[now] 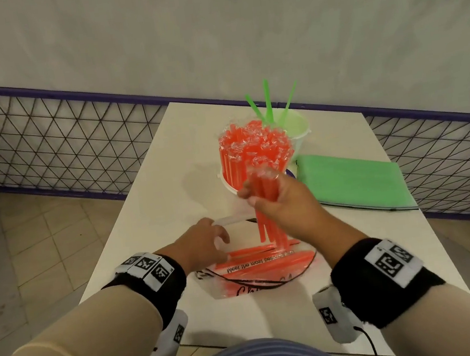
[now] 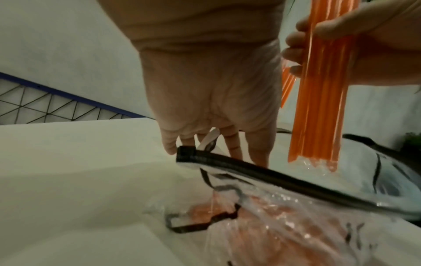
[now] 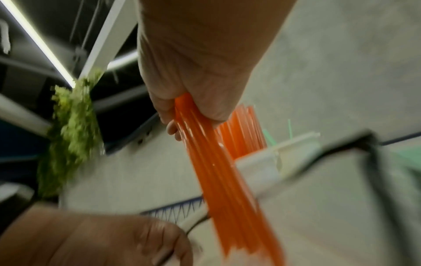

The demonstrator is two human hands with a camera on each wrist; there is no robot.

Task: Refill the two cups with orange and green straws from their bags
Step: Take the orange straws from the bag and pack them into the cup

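Observation:
My right hand grips a bundle of orange straws upright, their lower ends hanging just above the clear orange-straw bag, which lies open near the table's front. My left hand holds the bag's mouth by its edge; in the left wrist view its fingers curl at the black zip strip. Beyond the right hand, a white cup is packed with wrapped orange straws. Behind it, a pale green cup holds three green straws. The green-straw bag lies flat on the right.
All of this sits on a small white table. A wire mesh fence with a purple rail runs behind it, and tiled floor lies to the left. Table edges are close on both sides.

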